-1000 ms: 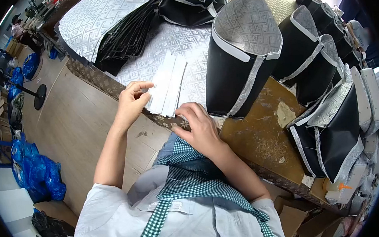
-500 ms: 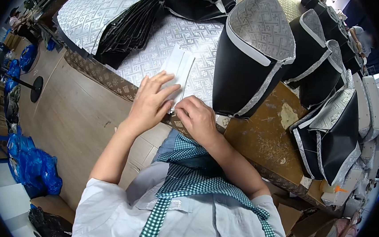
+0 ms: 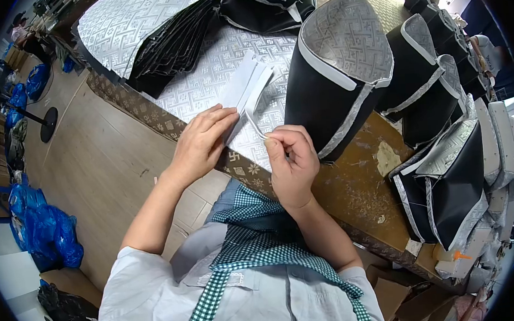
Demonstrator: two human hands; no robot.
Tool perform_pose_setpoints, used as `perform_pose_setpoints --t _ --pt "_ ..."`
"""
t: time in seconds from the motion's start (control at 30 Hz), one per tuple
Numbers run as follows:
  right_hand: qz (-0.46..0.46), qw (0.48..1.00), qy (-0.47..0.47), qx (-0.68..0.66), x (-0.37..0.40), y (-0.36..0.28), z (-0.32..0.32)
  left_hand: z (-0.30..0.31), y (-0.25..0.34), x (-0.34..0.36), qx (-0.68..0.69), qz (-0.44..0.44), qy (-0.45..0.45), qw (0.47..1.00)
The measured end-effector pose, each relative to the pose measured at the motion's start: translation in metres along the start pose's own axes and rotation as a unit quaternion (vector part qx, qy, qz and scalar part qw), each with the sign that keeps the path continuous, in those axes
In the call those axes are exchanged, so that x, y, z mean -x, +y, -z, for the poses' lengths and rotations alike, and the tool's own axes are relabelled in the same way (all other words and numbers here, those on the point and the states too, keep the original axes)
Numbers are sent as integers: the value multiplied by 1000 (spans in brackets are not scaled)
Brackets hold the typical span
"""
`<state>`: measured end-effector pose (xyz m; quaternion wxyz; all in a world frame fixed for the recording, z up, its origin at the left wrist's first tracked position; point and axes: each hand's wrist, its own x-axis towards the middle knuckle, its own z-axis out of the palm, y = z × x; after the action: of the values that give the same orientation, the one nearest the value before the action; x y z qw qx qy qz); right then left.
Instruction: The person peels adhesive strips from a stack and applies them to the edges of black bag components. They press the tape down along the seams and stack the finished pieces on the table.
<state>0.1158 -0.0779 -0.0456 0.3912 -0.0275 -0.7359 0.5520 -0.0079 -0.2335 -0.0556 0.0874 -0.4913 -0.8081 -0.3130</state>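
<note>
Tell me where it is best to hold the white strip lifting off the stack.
Grip the white strip at its free near end, coming from the right: that end curls up clear of the stack, so a pinch fits around it. The right hand pinches there; the left hand presses the stack down.

View: a single head-worn view is given, taken from above the person's own chest.
Direction: forward and down is faced, over the checked apron [image 3: 257, 245] toward the table edge [image 3: 138, 106].
Nearness: the left hand [image 3: 204, 141] and right hand [image 3: 292, 164] are seen close, near the centre, with the white strips [image 3: 245, 92] just beyond.
Field: a wide, rounded frame with dark corners is shown, the floor [image 3: 100, 161] at left, the black covers [image 3: 336, 88] at right.
</note>
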Motion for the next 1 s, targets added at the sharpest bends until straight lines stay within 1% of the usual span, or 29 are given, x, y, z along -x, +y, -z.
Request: perform_pose_setpoints --t 0.03,0.1,0.13,0.23,0.33,0.4,0.43,0.47,0.5,0.53,0.57,0.6,0.63,0.67,0.7,0.73,0.77,0.8,0.83,0.9,0.93,0.97,1.0 --pt "7 1000 7 -4 0 -1 0 0 0 -1 -1 3 6 1000" --pt "14 1000 7 0 1 -2 2 -2 1 -1 7 41 -16 999" --pt "33 999 11 10 1 -4 2 -3 2 0 12 60 -27 998" --pt "87 996 19 27 -2 -11 5 -7 5 2 -9 46 22 999" --pt "82 996 -14 24 0 -23 8 -18 -1 2 -15 46 65 997" --pt "120 991 -43 36 -3 -42 13 -22 -3 0 -42 61 77 994" --pt "142 987 -58 46 -3 -53 18 -26 -9 -2 -79 71 88 990" --pt "170 983 -75 15 -4 -69 24 -28 -18 -2 -139 93 82 983" --pt "191 976 -92 -45 -2 -85 30 -31 -29 -4 -135 120 84 980" --pt "203 964 -138 -98 4 -96 40 -30 -41 -9 -115 140 77 980" --pt "237 947 -153 -151 3 -105 42 -32 -47 -14 -107 175 80 975" --pt "231 948 -165 -145 2 -111 47 -26 -57 -21 -145 146 72 976" --pt "226 948 -176 -138 1 -114 52 -23 -58 -32 -190 163 80 965" --pt "178 963 -169 -116 1 -112 56 -18 -55 -40 -234 179 87 951" --pt "157 973 -139 -95 3 -102 60 -4 -38 -50 -220 207 46 952" --pt "73 978 -123 -151 6 -100 64 -8 -45 -54 -252 179 57 949" --pt "50 969 -132 -201 8 -86 69 -12 -51 -52 -271 119 76 952" --pt "1 957 -122 -261 10 -81 74 -16 -57 -50 -267 104 89 954" --pt "-32 960 -96 -263 14 -76 79 -19 -60 -48 -260 87 100 956" --pt "-138 938 -68 -312 19 -71 93 -22 -60 -50 -242 62 134 959" --pt "-169 934 -46 -311 21 -68 98 -20 -59 -52 -252 72 130 956" --pt "-184 929 -41 -317 23 -65 103 -20 -61 -52 -249 55 148 956" --pt "-197 924 -37 -324 25 -63 108 -19 -58 -50 -226 58 146 961"
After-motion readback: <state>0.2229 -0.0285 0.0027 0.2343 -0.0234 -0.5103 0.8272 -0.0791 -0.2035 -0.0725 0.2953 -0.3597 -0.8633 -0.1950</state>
